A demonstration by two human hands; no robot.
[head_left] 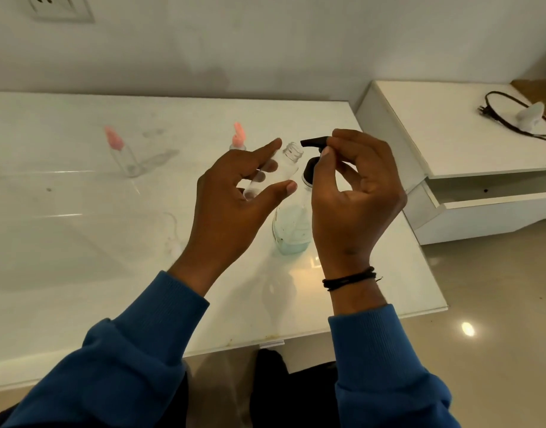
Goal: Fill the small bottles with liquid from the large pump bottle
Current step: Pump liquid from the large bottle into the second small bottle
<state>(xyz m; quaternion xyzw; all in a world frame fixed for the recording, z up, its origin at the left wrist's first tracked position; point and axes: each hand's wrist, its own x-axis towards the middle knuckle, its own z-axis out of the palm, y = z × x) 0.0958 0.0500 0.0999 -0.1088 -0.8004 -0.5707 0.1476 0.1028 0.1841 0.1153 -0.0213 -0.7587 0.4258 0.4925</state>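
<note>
My left hand (231, 193) holds a small clear plastic bottle with no cap (273, 171). My thumb and fingers (265, 148) grasp it around its sides, and it is tilted so its open neck points up and to the right, close to the spout of the pump. My right hand (355, 193) sits on top of the big clear pump bottle with the black pump head (291, 230). My fingers there are curled around the black pump, with my thumb by its neck. The big bottle stands upright on the white shiny worktop (80, 230), near the right side, and it has a little pale blue liquid at the bottom. Farther back on the worktop stand two more small clear bottles with pink tops: one (123, 159) at the far left and one (238, 139) just behind my left hand. I wear blue sleeves (135, 350) and a black string band (348, 278) on my right wrist. To the right is a white low shelf (450, 143) with a black cord (518, 118) on it.
</note>
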